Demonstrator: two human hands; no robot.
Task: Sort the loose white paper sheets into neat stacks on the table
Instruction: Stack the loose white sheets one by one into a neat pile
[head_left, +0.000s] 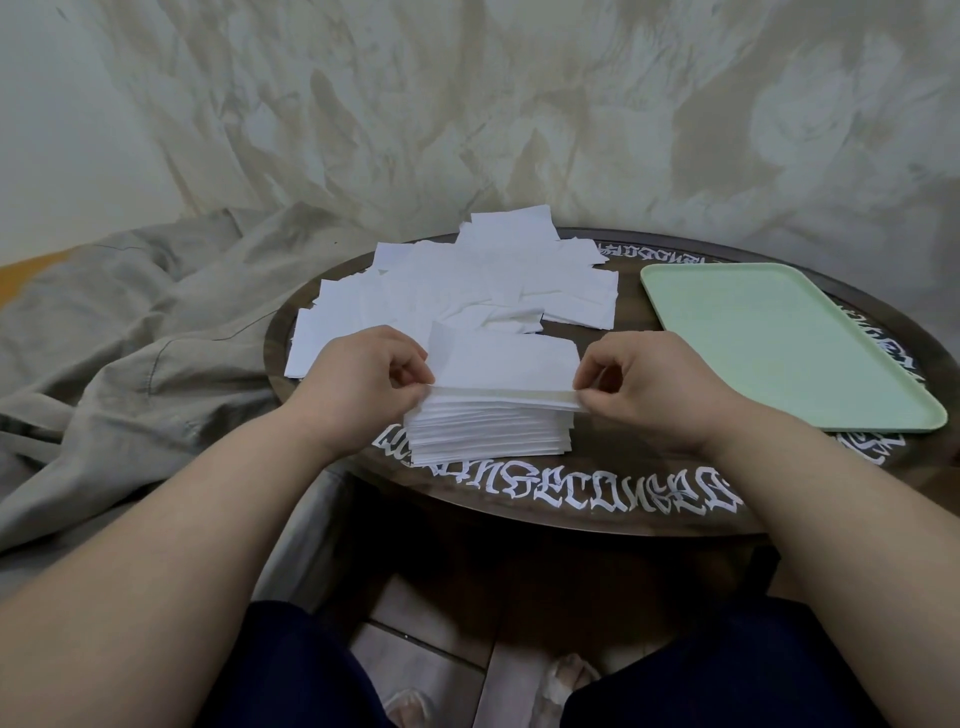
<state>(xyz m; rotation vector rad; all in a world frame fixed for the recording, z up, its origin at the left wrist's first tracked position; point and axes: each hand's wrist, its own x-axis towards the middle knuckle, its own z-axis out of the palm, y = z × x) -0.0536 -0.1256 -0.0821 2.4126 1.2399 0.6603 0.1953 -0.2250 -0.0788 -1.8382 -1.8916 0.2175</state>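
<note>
Head view. We sit at a round dark table (597, 499) with white lettering around its rim.

Stack (491, 421) of white sheets sits at the table's 6 o'clock edge, squared up and many sheets thick. We hold one sheet (506, 364) just over the top of it, near edge level with the stack's top, far part tilted up a little.

Left hand (363, 382) at the stack's 9 o'clock: thumb and forefinger pinch the sheet's near left corner, other fingers curled under. Right hand (652, 387) at 3 o'clock: same pinch on the near right corner (fingertips meet right at the paper edge).

Loose pile (467, 286) of white sheets lies from table centre out to 10–12 o'clock, overlapping at all angles; one sheet at 12 o'clock pokes past the far rim. Its near edge lies just beyond the stack, partly hidden by the held sheet.

Green tray (779, 338), rectangular with rounded corners, rests at 2–3 o'clock, well apart from the papers.

Grey cloth (130, 332) bunched off the table at 9 o'clock. Dark trouser legs (291, 670) below the near rim, tiled floor between them. Mottled wall behind.
</note>
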